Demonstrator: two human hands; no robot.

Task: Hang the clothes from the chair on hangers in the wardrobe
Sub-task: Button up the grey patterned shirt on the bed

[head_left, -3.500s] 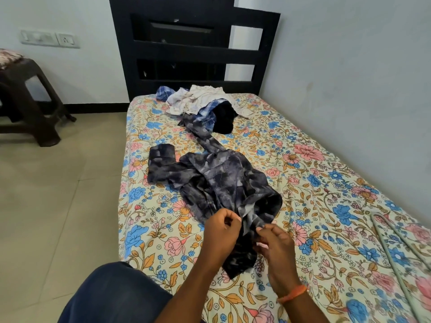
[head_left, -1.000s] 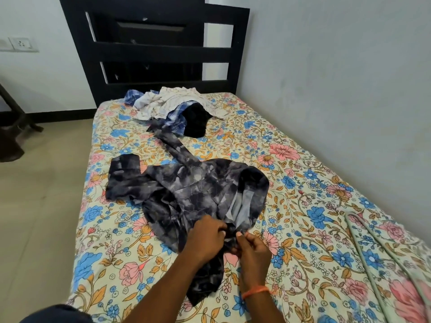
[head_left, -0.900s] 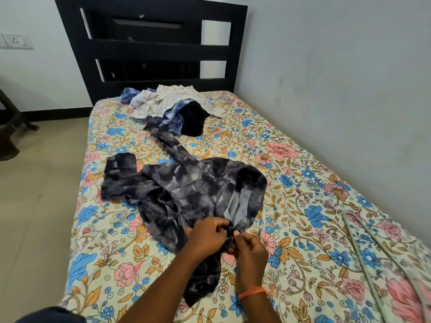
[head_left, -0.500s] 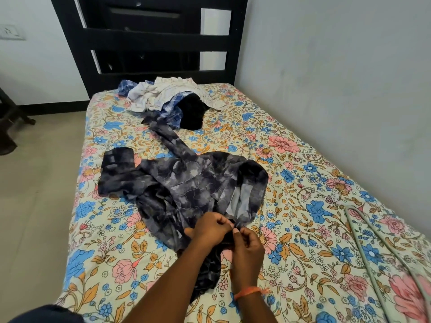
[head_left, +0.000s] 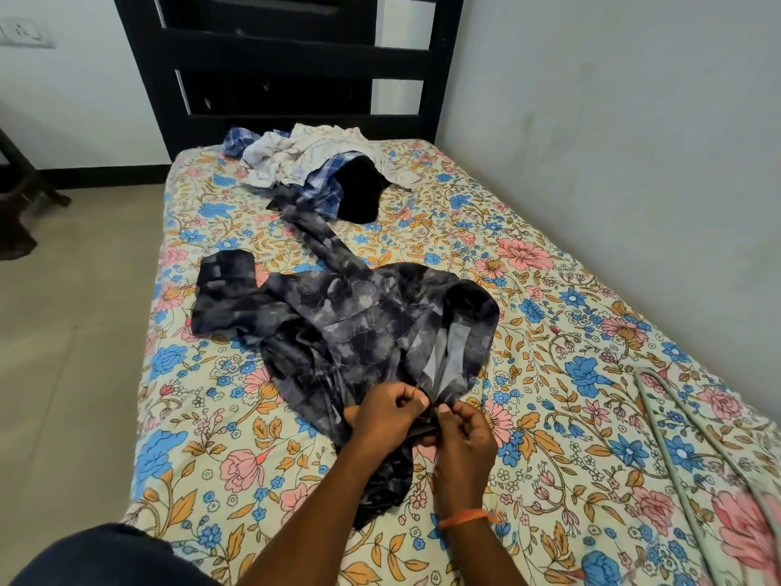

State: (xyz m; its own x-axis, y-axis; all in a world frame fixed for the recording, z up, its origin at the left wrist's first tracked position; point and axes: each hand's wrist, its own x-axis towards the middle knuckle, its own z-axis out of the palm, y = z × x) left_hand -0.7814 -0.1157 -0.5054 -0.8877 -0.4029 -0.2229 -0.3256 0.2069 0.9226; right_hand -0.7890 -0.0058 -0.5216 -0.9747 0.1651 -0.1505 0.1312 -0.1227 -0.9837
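A dark grey patterned shirt (head_left: pixel 338 327) lies spread on the floral bedsheet (head_left: pixel 549 332). My left hand (head_left: pixel 386 416) and my right hand (head_left: pixel 462 433) meet at its front edge near me, each pinching the fabric with curled fingers, thumbs close together. A pale grey hanger (head_left: pixel 676 450) lies on the bed at the right, apart from both hands. A heap of other clothes (head_left: pixel 312 167), white, blue-checked and black, sits near the headboard. No wardrobe is in view.
A black slatted headboard (head_left: pixel 287 61) stands at the far end. A grey wall (head_left: pixel 613 120) runs along the bed's right side. Tiled floor (head_left: pixel 72 332) lies left of the bed, with a dark chair's legs (head_left: pixel 21 205) at the far left edge.
Both hands have stayed together on the shirt's front edge, making small finger movements. The camera has tilted slightly; the shirt lies much as before.
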